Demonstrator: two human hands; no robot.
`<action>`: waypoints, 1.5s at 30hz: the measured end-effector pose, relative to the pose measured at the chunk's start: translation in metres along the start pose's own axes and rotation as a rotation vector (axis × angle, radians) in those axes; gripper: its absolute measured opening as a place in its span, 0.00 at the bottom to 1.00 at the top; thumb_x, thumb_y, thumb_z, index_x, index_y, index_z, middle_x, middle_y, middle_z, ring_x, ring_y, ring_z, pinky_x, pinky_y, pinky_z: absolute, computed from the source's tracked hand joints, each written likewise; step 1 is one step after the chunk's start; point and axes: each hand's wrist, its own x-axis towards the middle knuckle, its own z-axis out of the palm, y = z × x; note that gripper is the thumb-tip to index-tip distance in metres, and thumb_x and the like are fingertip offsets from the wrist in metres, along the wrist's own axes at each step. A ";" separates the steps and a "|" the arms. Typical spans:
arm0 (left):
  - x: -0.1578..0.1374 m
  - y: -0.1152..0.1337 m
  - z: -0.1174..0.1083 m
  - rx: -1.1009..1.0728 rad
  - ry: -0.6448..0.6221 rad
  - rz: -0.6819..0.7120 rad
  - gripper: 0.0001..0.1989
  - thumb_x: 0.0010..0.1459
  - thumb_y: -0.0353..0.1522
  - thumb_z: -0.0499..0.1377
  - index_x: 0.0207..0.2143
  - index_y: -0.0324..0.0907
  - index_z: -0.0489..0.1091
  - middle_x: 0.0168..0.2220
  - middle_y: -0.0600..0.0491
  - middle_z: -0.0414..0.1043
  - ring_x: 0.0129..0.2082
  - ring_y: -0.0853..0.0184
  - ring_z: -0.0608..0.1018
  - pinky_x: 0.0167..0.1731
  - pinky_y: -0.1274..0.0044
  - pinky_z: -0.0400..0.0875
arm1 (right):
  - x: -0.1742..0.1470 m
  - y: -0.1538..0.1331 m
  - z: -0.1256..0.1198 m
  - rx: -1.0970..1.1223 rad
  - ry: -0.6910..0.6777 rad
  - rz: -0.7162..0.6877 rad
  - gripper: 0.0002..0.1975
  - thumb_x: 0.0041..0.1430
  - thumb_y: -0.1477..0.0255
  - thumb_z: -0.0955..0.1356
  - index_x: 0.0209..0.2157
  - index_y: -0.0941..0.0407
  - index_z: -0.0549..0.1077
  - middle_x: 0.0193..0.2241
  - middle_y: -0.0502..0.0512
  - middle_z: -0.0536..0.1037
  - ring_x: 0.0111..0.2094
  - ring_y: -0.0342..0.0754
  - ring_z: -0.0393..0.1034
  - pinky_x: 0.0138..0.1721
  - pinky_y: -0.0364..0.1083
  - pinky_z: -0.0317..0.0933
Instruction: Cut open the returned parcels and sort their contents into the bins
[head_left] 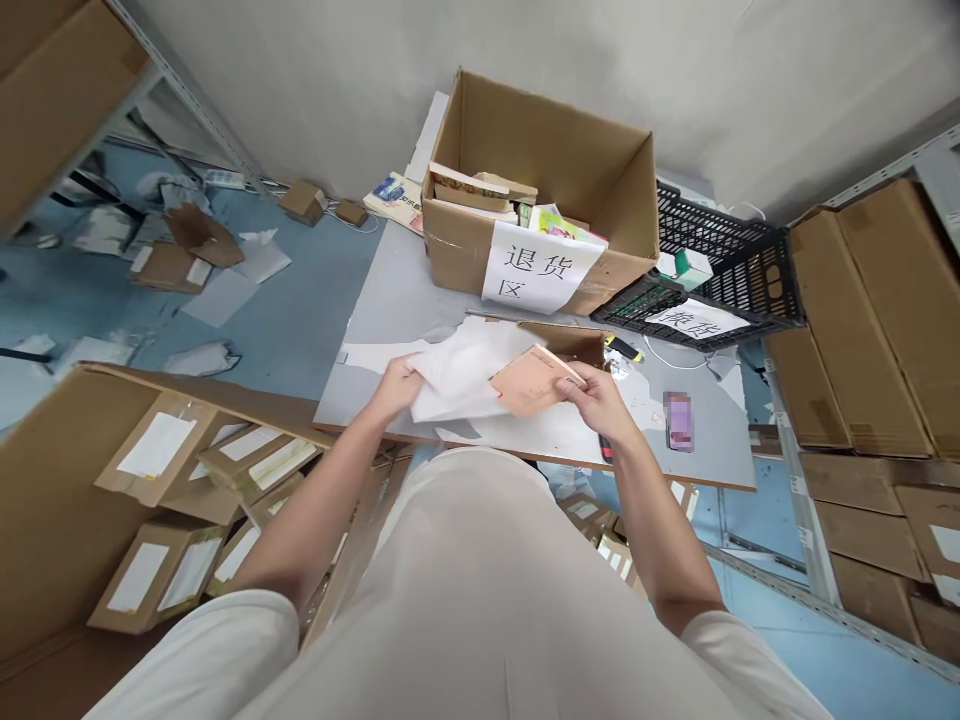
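Note:
My left hand (397, 390) is closed on the left edge of a soft white packaging bag (457, 375), which is partly blurred. In my right hand (598, 398) is a thin salmon-coloured book (531, 382), gripped at its right edge with the thumb on top. The book's left end overlaps the bag; whether any of it lies inside I cannot tell. Just behind the book stands a small open carton (589, 342), partly hidden by the bag and book.
On the table (390, 290), a large open carton (457, 250) holds several books. To its right is a black crate (765, 270) with small boxes. A yellow-black cutter (624, 348) and a phone (679, 420) lie at right. A big carton of parcels (67, 470) stands at left.

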 end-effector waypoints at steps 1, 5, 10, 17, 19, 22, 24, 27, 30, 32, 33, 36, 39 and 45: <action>0.008 -0.009 -0.007 0.087 0.142 -0.097 0.17 0.52 0.38 0.58 0.37 0.32 0.73 0.36 0.43 0.77 0.41 0.56 0.76 0.37 0.72 0.71 | -0.003 0.002 -0.003 -0.018 0.086 -0.040 0.15 0.56 0.61 0.68 0.40 0.56 0.76 0.35 0.53 0.79 0.35 0.47 0.72 0.36 0.45 0.67; 0.026 -0.030 -0.011 0.237 0.338 -0.380 0.27 0.52 0.35 0.60 0.53 0.30 0.65 0.54 0.34 0.68 0.59 0.48 0.65 0.53 0.65 0.64 | -0.014 0.008 -0.004 -0.173 0.316 -0.208 0.14 0.59 0.65 0.66 0.45 0.53 0.76 0.42 0.54 0.80 0.43 0.50 0.75 0.45 0.49 0.68; -0.010 0.003 0.037 0.073 0.354 -0.230 0.43 0.57 0.45 0.57 0.65 0.28 0.43 0.68 0.34 0.33 0.68 0.49 0.37 0.63 0.60 0.43 | -0.025 0.013 0.014 -0.402 0.458 -0.401 0.16 0.63 0.69 0.63 0.50 0.51 0.75 0.46 0.54 0.79 0.48 0.51 0.74 0.50 0.52 0.69; -0.079 0.080 0.087 -0.851 -0.412 -0.098 0.28 0.50 0.43 0.65 0.52 0.42 0.67 0.53 0.44 0.72 0.53 0.55 0.74 0.50 0.66 0.70 | -0.031 0.015 0.026 -0.555 0.092 -0.598 0.20 0.60 0.60 0.66 0.53 0.47 0.72 0.55 0.55 0.72 0.61 0.57 0.60 0.60 0.61 0.57; -0.080 0.081 0.084 -0.898 -0.395 -0.154 0.25 0.50 0.39 0.66 0.49 0.42 0.69 0.50 0.46 0.74 0.49 0.57 0.76 0.48 0.67 0.72 | -0.026 0.010 0.021 -0.503 0.051 -0.494 0.32 0.54 0.51 0.68 0.58 0.48 0.67 0.62 0.58 0.62 0.64 0.61 0.51 0.60 0.64 0.54; -0.076 0.074 0.078 -0.905 -0.523 -0.208 0.24 0.48 0.38 0.68 0.48 0.41 0.70 0.49 0.46 0.75 0.48 0.57 0.77 0.49 0.66 0.72 | -0.012 0.001 0.009 -0.258 0.212 -0.206 0.40 0.53 0.46 0.65 0.63 0.50 0.58 0.62 0.63 0.60 0.61 0.63 0.57 0.53 0.63 0.62; -0.075 0.070 0.078 -0.890 -0.612 -0.215 0.25 0.49 0.39 0.68 0.48 0.42 0.71 0.49 0.46 0.74 0.49 0.56 0.77 0.49 0.65 0.72 | -0.002 -0.004 0.000 -0.044 0.242 0.001 0.36 0.55 0.47 0.64 0.61 0.51 0.62 0.53 0.64 0.72 0.49 0.60 0.71 0.41 0.58 0.71; -0.075 0.063 0.085 -0.835 -0.600 -0.199 0.25 0.51 0.43 0.66 0.49 0.42 0.71 0.50 0.46 0.74 0.50 0.56 0.77 0.48 0.67 0.73 | 0.006 -0.008 -0.011 0.169 0.243 0.183 0.30 0.53 0.48 0.66 0.51 0.54 0.72 0.37 0.59 0.79 0.31 0.51 0.75 0.24 0.48 0.70; -0.075 0.055 0.092 -0.759 -0.540 -0.175 0.25 0.51 0.44 0.65 0.49 0.42 0.72 0.48 0.46 0.76 0.49 0.58 0.77 0.47 0.70 0.73 | 0.006 -0.006 -0.017 0.242 0.292 0.219 0.28 0.51 0.48 0.68 0.45 0.54 0.75 0.29 0.54 0.79 0.24 0.46 0.72 0.19 0.44 0.66; -0.075 0.051 0.095 -0.749 -0.554 -0.172 0.24 0.52 0.45 0.64 0.48 0.41 0.73 0.47 0.46 0.76 0.49 0.58 0.77 0.47 0.70 0.73 | 0.005 -0.002 -0.020 0.250 0.308 0.219 0.27 0.51 0.48 0.68 0.43 0.54 0.75 0.27 0.52 0.78 0.22 0.44 0.70 0.18 0.42 0.65; -0.075 0.051 0.096 -0.758 -0.564 -0.176 0.24 0.52 0.44 0.64 0.48 0.41 0.73 0.47 0.46 0.76 0.49 0.58 0.77 0.47 0.70 0.73 | 0.005 0.000 -0.021 0.255 0.315 0.216 0.27 0.51 0.48 0.68 0.42 0.54 0.76 0.26 0.52 0.78 0.22 0.44 0.70 0.18 0.42 0.65; -0.075 0.050 0.097 -0.810 -0.566 -0.206 0.22 0.51 0.43 0.65 0.46 0.41 0.74 0.46 0.47 0.77 0.46 0.61 0.78 0.46 0.71 0.73 | 0.003 0.008 -0.025 0.288 0.323 0.217 0.26 0.52 0.49 0.67 0.44 0.53 0.75 0.27 0.52 0.78 0.23 0.45 0.71 0.20 0.43 0.65; -0.077 0.050 0.098 -0.881 -0.561 -0.275 0.20 0.51 0.42 0.66 0.44 0.41 0.74 0.41 0.48 0.78 0.41 0.63 0.80 0.45 0.72 0.74 | 0.001 0.012 -0.026 0.339 0.269 0.171 0.29 0.55 0.46 0.62 0.47 0.53 0.74 0.35 0.56 0.80 0.32 0.50 0.76 0.27 0.48 0.70; -0.083 0.057 0.112 -0.981 -0.691 -0.437 0.20 0.52 0.39 0.66 0.47 0.41 0.74 0.41 0.45 0.78 0.36 0.64 0.81 0.39 0.74 0.74 | 0.002 0.009 -0.016 0.338 0.027 0.017 0.34 0.54 0.46 0.64 0.57 0.48 0.64 0.54 0.59 0.73 0.49 0.55 0.72 0.44 0.56 0.69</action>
